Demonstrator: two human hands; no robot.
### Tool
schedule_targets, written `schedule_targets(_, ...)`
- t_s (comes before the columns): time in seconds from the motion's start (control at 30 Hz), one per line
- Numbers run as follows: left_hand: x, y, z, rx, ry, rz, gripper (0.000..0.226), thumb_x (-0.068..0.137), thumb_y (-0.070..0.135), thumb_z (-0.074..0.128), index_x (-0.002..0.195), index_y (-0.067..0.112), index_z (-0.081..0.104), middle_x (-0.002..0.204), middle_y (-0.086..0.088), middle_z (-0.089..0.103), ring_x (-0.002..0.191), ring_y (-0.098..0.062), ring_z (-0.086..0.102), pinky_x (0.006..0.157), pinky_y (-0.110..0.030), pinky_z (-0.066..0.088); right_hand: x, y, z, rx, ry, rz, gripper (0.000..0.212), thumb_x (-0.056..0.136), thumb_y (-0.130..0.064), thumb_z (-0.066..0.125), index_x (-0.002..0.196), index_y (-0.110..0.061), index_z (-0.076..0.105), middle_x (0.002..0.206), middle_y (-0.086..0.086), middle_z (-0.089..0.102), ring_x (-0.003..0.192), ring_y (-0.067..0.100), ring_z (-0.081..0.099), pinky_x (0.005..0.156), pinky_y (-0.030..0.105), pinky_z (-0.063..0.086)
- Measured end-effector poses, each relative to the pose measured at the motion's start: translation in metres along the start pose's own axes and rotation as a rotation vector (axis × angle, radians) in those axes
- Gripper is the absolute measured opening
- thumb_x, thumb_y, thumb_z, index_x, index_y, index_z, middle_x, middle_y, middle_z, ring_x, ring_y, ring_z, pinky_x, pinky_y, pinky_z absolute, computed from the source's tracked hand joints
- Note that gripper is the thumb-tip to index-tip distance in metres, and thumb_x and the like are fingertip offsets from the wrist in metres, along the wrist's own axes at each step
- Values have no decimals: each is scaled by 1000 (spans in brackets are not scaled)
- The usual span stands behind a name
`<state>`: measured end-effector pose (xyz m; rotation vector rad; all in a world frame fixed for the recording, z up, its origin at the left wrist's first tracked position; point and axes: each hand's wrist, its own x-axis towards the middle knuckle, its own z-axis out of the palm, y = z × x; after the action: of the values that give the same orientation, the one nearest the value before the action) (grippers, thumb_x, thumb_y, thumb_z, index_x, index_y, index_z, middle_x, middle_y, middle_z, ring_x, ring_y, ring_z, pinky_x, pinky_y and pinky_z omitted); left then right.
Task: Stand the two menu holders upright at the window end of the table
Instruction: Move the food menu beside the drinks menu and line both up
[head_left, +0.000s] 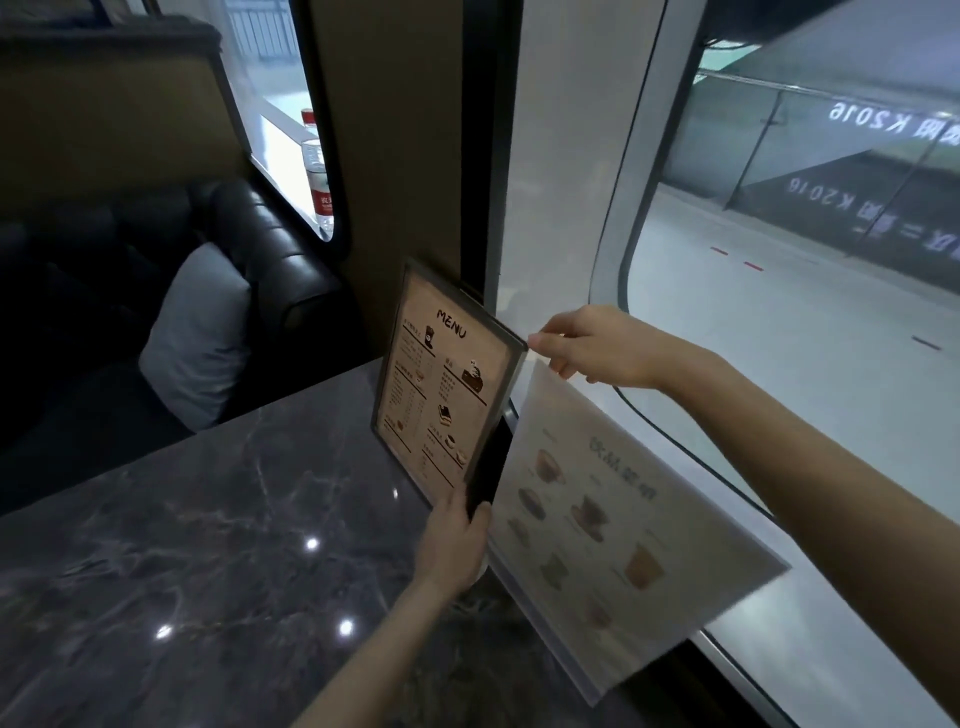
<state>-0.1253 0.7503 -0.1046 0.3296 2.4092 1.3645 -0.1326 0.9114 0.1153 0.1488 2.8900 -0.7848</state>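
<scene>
A brown framed menu holder (435, 384) headed "MENU" stands upright at the window end of the dark marble table (208, 545). My left hand (457, 540) grips its lower right corner. My right hand (587, 345) pinches its top right corner. Right beside it, against the window, a clear acrylic menu holder (618, 530) with pictures of drinks stands leaning, its print seen from the back.
The window glass (779, 312) runs along the table's right end, with a dark pillar (410, 156) behind the menus. A black leather bench (260, 260) with a grey cushion (202, 332) faces the table's far side. Water bottles (317, 171) stand on a ledge beyond.
</scene>
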Motion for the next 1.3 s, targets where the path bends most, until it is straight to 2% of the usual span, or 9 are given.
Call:
schedule_targets(0.07, -11, -4, 8, 83, 63, -9, 40, 97, 30, 37, 132, 13, 43, 126, -2, 50, 119, -21, 47, 92, -29, 39, -20, 6, -1, -36, 29, -17, 45, 95, -40, 38, 120, -7, 56, 118, 14, 63, 104, 25, 59, 91, 36, 45)
schedule_targets(0.27, -43, -14, 38, 335, -19, 32, 52, 97, 33, 33, 143, 10, 28, 153, -10, 27, 137, -25, 31, 111, -38, 32, -72, 24, 2, -69, 103, 7, 46, 95, -40, 38, 112, -5, 61, 120, 13, 63, 106, 25, 55, 83, 28, 37)
schedule_targets(0.53, -61, -26, 75, 708, -317, 24, 65, 99, 37, 25, 149, 4, 0, 160, -11, -4, 148, -24, -3, 120, -37, 5, -113, 43, 21, -54, 182, 77, 38, 91, -37, 48, 112, -9, 62, 114, 10, 65, 107, 24, 56, 88, 33, 44)
schedule_targets(0.63, -65, -35, 85, 815, -446, 35, 66, 98, 40, 22, 150, 6, -4, 160, -7, -10, 148, -21, -10, 120, -43, 0, -121, 48, 33, -17, 299, 109, 35, 90, -36, 51, 103, -7, 66, 96, 9, 63, 92, 23, 55, 77, 30, 43)
schedule_targets(0.73, -67, -41, 86, 849, -480, 47, 67, 98, 41, 21, 150, 7, -5, 160, -6, -11, 148, -20, -11, 120, -42, -1, -125, 47, 42, -24, 394, 88, 35, 90, -28, 52, 86, 3, 67, 77, 14, 63, 76, 28, 53, 66, 34, 41)
schedule_targets(0.83, -67, -44, 84, 899, -479, 82, 67, 98, 42, 20, 150, 9, -5, 160, -6, -11, 148, -18, -9, 121, -41, -1, -125, 46, 47, -21, 448, 29, 37, 89, -21, 52, 83, 15, 62, 84, 34, 64, 81, 42, 57, 67, 41, 46)
schedule_targets(0.93, -66, -42, 79, 919, -498, 93, 66, 98, 42, 19, 150, 9, -5, 160, -6, -9, 148, -18, -7, 121, -40, 1, -125, 46, 48, -40, 462, 3, 38, 89, -18, 52, 82, 18, 60, 83, 37, 62, 75, 44, 54, 59, 35, 37)
schedule_targets(1.07, -69, -43, 68, 932, -473, 137, 65, 99, 42, 20, 150, 10, -3, 161, -5, -7, 148, -17, -5, 120, -38, 4, -127, 48, 42, 7, 465, 39, 38, 89, -19, 53, 78, 17, 60, 79, 36, 62, 61, 24, 39, 58, 30, 30)
schedule_targets(1.3, -62, -50, 45, 978, -433, 141, 64, 99, 40, 20, 150, 9, -3, 161, -4, -6, 148, -16, -5, 119, -38, 6, -112, 39, 40, 44, 464, 35, 37, 89, -21, 54, 75, 13, 64, 59, 24, 50, 53, 19, 36, 55, 29, 31)
